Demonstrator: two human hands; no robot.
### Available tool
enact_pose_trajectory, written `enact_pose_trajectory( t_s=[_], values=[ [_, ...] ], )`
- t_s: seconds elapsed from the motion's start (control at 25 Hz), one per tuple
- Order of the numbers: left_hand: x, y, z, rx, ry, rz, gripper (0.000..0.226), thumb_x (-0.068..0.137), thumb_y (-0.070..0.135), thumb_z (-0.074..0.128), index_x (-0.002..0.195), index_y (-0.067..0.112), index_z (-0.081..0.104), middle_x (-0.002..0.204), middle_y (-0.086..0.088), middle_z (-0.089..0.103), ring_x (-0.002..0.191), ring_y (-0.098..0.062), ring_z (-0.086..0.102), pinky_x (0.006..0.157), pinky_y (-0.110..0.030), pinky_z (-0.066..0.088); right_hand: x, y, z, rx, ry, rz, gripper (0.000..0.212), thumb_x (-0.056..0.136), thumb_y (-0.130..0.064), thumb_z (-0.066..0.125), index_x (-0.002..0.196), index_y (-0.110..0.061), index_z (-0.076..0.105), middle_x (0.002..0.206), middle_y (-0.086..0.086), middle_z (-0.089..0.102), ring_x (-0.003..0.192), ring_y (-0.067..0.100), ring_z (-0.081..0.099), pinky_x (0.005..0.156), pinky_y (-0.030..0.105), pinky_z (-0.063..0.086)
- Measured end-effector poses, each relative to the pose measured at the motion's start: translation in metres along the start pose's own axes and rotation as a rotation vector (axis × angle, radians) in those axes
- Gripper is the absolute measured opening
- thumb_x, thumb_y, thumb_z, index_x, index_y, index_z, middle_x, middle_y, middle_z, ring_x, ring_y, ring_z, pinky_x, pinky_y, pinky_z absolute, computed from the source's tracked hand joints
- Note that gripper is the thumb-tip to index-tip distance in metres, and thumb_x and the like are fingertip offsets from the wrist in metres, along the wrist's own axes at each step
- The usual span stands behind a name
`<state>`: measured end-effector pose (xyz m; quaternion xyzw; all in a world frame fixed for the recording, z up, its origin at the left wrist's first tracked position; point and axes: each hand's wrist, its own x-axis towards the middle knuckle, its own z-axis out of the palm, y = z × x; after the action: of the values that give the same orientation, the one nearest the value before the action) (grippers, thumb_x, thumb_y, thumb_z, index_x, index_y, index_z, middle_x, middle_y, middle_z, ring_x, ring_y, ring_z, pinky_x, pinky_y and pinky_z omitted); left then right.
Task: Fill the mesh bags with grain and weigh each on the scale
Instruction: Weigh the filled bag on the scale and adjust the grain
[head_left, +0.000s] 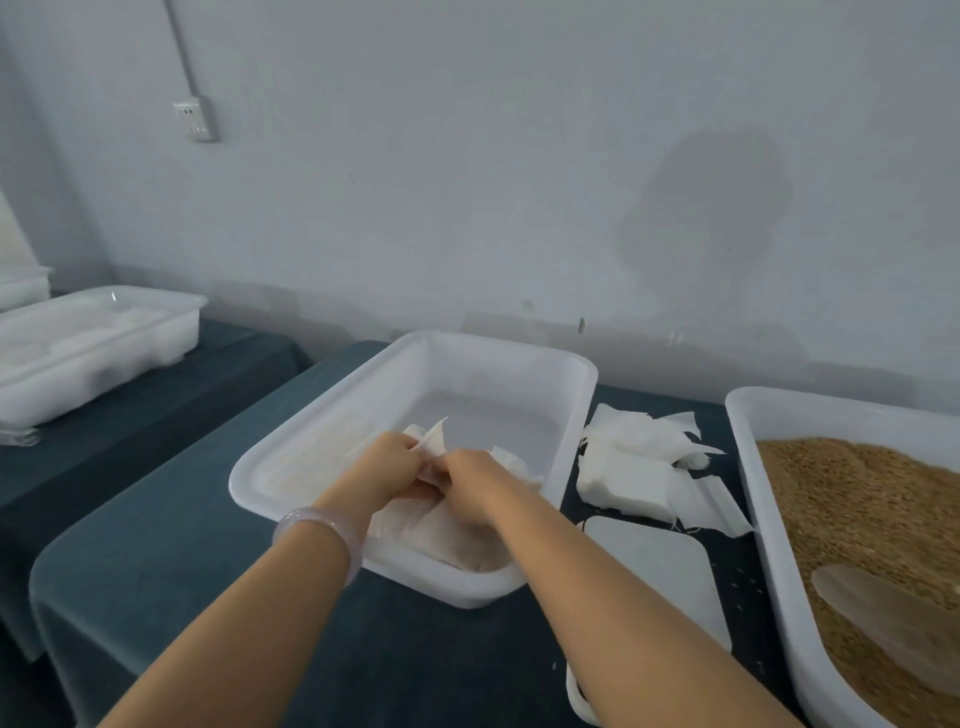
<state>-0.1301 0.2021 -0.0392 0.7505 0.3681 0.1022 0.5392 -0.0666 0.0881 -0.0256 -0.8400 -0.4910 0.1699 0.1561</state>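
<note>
Left hand (390, 463), right hand (469, 487): curled fingers on mesh bag (435, 440)

White tubs (571, 374), golden-brown grain (857, 499)

Three white tubs (576, 415); two hands (389, 462); one scale (654, 566); one scoop (883, 613).

Glossy white plastic tub (519, 358), matt teal cloth table cover (208, 519).
</note>
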Motion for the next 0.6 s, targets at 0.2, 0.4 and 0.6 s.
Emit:
enact_pose_trajectory(
  t_s=[0.2,0.4,0.6],
  values=[
    [0.005,-0.004,0.004,0.075,0.077,-0.024,0.019,0.086,0.005,0.056,0.069,0.002,0.065,0.07,-0.019,0.07,0.07,-0.031,0.071,0.071,-0.039,0.06,0.0,0.001,0.004,-0.048,-0.064,0.026,0.033,0.096,-0.013,0.043,0.127,-0.01,0.054,0.12,0.011,0.059,0.109,0.028,0.055,0.096,0.035,0.041],
    [0.009,-0.005,0.003,0.327,0.203,-0.026,0.022,0.083,0.002,0.052,0.066,0.015,0.058,0.072,-0.012,0.071,0.069,-0.028,0.071,0.074,-0.039,0.059,0.002,0.0,0.004,-0.242,-0.257,0.091,0.035,0.094,-0.012,0.047,0.128,-0.008,0.052,0.118,0.013,0.054,0.096,0.026,0.05,0.095,0.036,0.039],
    [0.004,0.0,0.0,0.539,0.274,0.02,0.016,0.078,-0.001,0.056,0.078,0.016,0.056,0.088,-0.012,0.066,0.084,-0.03,0.064,0.078,-0.036,0.054,-0.013,0.003,-0.004,-0.066,-0.032,-0.04,0.038,0.093,-0.009,0.045,0.13,-0.013,0.051,0.124,0.012,0.056,0.106,0.028,0.055,0.097,0.04,0.043]
  ],
)
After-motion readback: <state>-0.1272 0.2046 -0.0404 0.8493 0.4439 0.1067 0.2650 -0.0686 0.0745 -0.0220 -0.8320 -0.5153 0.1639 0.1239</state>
